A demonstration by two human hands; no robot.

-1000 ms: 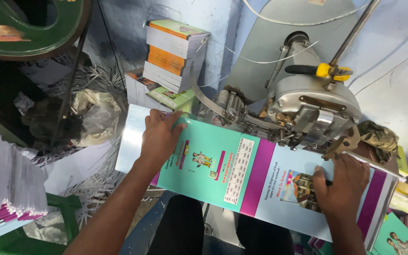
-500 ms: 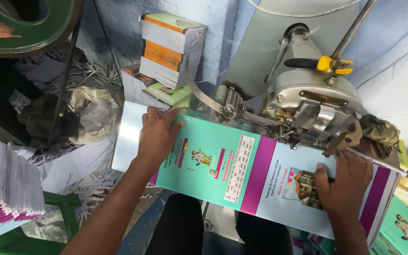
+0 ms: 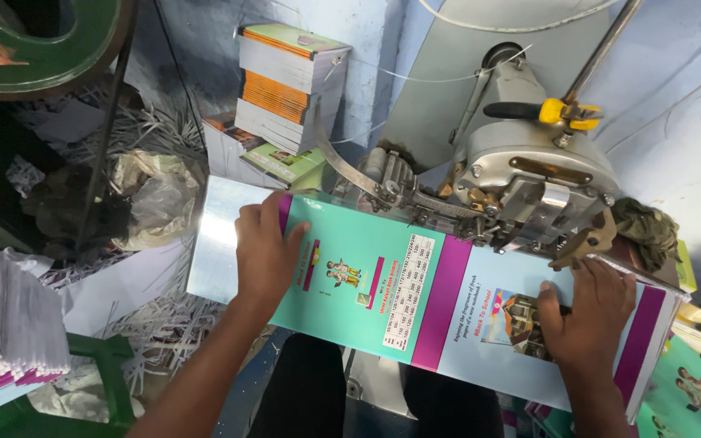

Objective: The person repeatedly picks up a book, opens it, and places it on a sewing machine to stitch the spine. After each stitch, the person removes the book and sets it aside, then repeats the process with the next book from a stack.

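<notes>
Head view: hands (image 3: 265, 251) on booklet cover (image 3: 415, 300)

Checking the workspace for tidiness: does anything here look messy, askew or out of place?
Yes. Shredded paper strips lie strewn beneath the left hand, beside a crumpled plastic bag. A rag is stuffed beside the stitching machine.

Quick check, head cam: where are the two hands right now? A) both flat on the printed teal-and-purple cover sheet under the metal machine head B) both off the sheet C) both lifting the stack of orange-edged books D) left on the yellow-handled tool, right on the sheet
A: the left hand and right hand both press flat on the printed cover sheet, which lies under the metal machine head.
</notes>
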